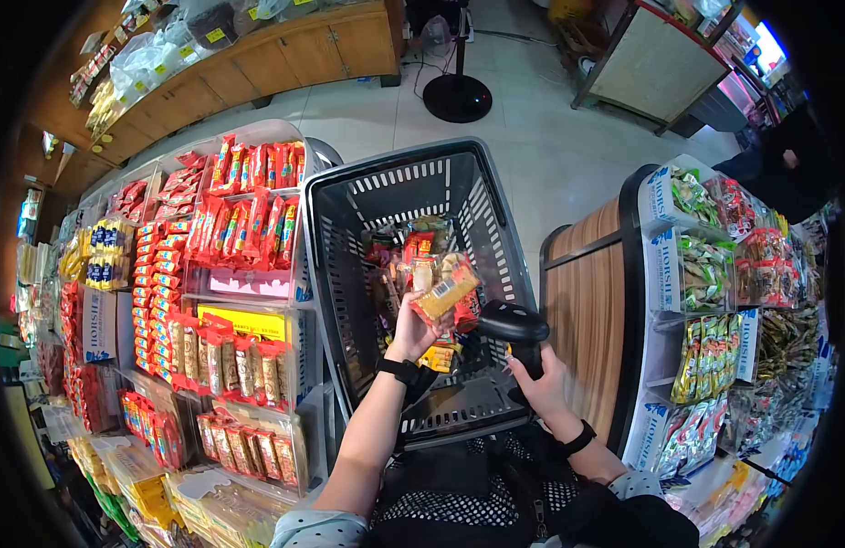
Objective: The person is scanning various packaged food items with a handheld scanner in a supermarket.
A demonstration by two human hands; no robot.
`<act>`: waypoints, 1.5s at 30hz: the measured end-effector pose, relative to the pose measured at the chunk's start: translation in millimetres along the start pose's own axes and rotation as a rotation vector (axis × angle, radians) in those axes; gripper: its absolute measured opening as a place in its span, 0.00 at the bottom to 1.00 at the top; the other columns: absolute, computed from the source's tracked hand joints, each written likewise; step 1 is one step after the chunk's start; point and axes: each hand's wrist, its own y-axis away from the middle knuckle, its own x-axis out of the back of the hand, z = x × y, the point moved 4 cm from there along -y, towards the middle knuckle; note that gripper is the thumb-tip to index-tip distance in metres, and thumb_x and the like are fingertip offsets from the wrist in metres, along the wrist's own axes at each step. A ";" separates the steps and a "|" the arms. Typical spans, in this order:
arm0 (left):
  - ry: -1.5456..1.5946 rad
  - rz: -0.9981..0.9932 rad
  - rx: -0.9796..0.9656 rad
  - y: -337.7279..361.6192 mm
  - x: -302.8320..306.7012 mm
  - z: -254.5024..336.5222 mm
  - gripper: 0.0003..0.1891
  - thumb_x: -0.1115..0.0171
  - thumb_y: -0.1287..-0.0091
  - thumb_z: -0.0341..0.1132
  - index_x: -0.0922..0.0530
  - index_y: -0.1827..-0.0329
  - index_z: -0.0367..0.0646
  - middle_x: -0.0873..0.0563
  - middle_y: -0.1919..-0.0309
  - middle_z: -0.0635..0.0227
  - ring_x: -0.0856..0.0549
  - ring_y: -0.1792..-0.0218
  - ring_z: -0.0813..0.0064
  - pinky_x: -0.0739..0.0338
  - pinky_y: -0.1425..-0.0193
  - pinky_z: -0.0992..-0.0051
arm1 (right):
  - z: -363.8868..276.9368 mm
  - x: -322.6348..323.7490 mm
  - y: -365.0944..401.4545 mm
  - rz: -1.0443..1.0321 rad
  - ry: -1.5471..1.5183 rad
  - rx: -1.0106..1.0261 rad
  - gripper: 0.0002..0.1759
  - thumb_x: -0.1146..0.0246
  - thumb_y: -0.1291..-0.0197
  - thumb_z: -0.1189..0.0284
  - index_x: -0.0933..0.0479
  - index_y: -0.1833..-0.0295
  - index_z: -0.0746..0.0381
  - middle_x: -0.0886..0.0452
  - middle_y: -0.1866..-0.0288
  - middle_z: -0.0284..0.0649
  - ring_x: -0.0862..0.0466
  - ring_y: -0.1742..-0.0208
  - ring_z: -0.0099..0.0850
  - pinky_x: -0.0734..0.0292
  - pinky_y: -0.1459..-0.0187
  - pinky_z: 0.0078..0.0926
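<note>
Over a dark shopping basket (406, 153), my left hand (411, 329) is closed around a snack packet (451, 297) with a yellowish-brown face and a barcode label turned upward. My right hand (545, 387) grips the handle of a black handheld barcode scanner (514, 324). The scanner's head is beside the packet, at its right, and appears apart from it. Below my hands, several packaged snacks lie in the basket, among them a yellow packet (439, 356). My left hand and the packet partly hide them.
At the left stands a tiered rack of red-wrapped snacks (244, 233). A wood-panelled display (591, 320) holds bagged snacks (705, 274) at the right. A round black stand base (457, 99) sits on the tiled floor ahead. A person in dark clothes (778, 173) is at the far right.
</note>
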 end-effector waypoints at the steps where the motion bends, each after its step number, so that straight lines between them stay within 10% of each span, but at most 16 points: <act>1: 0.017 -0.096 0.059 -0.7 -0.5 -4.2 0.26 0.56 0.39 0.49 0.30 0.46 0.39 0.20 0.64 0.62 0.22 0.69 0.71 0.26 0.63 0.72 | 3.9 0.1 1.1 -0.004 0.051 0.034 0.21 0.33 0.49 0.71 0.30 0.52 0.69 0.19 0.68 0.46 0.16 0.69 0.34 0.24 0.67 0.26; 4: -0.077 -0.110 0.089 -4.3 -1.1 -12.2 0.27 0.59 0.39 0.50 0.30 0.45 0.38 0.22 0.72 0.64 0.27 0.77 0.75 0.33 0.71 0.76 | 14.3 2.1 0.3 -0.015 0.090 0.075 0.24 0.32 0.51 0.69 0.30 0.51 0.70 0.19 0.67 0.49 0.17 0.68 0.42 0.23 0.66 0.30; 11: -0.259 -0.126 0.120 2.5 -11.1 -19.2 0.21 0.53 0.44 0.46 0.32 0.49 0.49 0.22 0.55 0.61 0.21 0.65 0.64 0.25 0.61 0.68 | 14.0 2.6 -2.3 -0.080 0.142 0.055 0.27 0.33 0.51 0.71 0.33 0.47 0.70 0.20 0.66 0.51 0.18 0.66 0.48 0.24 0.65 0.36; 19: -0.745 -0.016 -0.262 45.8 -42.0 29.0 0.13 0.49 0.36 0.42 0.32 0.52 0.47 0.25 0.57 0.69 0.24 0.56 0.78 0.26 0.59 0.74 | 5.5 1.5 5.9 -0.068 -0.215 -0.012 0.22 0.38 0.45 0.79 0.34 0.44 0.68 0.20 0.64 0.37 0.21 0.68 0.20 0.25 0.65 0.19; 27: -1.812 0.637 -0.906 225.1 -88.7 53.7 0.33 0.33 0.45 0.34 0.40 0.37 0.42 0.21 0.59 0.57 0.19 0.62 0.65 0.24 0.55 0.71 | 12.3 6.4 15.6 -0.120 -0.351 -0.099 0.17 0.42 0.42 0.80 0.33 0.46 0.68 0.23 0.60 0.38 0.23 0.67 0.21 0.25 0.63 0.19; 32: -1.775 1.084 -1.200 305.9 -59.0 40.5 0.36 0.34 0.47 0.32 0.41 0.34 0.43 0.23 0.61 0.53 0.22 0.59 0.56 0.27 0.54 0.64 | 30.0 13.2 20.7 -0.146 -0.298 -0.106 0.16 0.45 0.40 0.81 0.34 0.45 0.69 0.23 0.59 0.40 0.23 0.69 0.22 0.25 0.63 0.20; 38: -1.142 2.083 -1.145 386.2 27.0 25.8 0.29 0.40 0.40 0.33 0.40 0.35 0.42 0.22 0.57 0.49 0.23 0.57 0.51 0.28 0.53 0.60 | 12.9 9.8 25.8 -0.162 -0.324 -0.024 0.12 0.44 0.38 0.76 0.32 0.50 0.67 0.24 0.66 0.35 0.25 0.69 0.20 0.28 0.63 0.19; 41: -1.095 2.139 -0.820 416.2 58.5 29.8 0.26 0.42 0.41 0.27 0.37 0.38 0.40 0.24 0.52 0.50 0.25 0.50 0.53 0.30 0.47 0.61 | 24.8 14.1 30.4 -0.131 -0.316 -0.055 0.11 0.44 0.39 0.76 0.31 0.51 0.66 0.25 0.66 0.35 0.25 0.69 0.20 0.28 0.64 0.18; 45: -1.460 1.944 -0.931 424.5 58.7 28.9 0.23 0.44 0.49 0.20 0.28 0.46 0.41 0.23 0.51 0.52 0.25 0.49 0.56 0.30 0.44 0.63 | 22.3 13.9 37.0 -0.109 -0.331 -0.085 0.11 0.43 0.39 0.76 0.31 0.52 0.66 0.25 0.67 0.35 0.25 0.70 0.20 0.29 0.65 0.18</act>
